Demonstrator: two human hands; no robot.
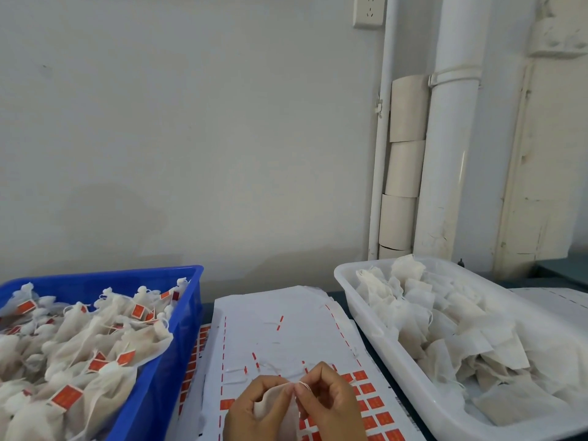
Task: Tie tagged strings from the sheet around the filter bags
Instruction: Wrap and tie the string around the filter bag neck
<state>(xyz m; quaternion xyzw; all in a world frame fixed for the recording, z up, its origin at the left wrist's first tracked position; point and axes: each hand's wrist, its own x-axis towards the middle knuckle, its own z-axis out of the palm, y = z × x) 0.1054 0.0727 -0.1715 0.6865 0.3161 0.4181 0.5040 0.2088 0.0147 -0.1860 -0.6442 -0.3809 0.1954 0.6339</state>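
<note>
Filter bag point(270, 409) in hands, sheet point(286, 329) btwn bins, white wall.

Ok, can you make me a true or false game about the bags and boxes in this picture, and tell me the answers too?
1. The blue bin holds bags with red tags. True.
2. The white tray sits on the person's left. False: it is on the right, with untagged bags.
3. Both hands hold one filter bag over the sheet. True: left hand and right hand pinch its top.
4. The tags left on the sheet are green. False: they are red.
</note>
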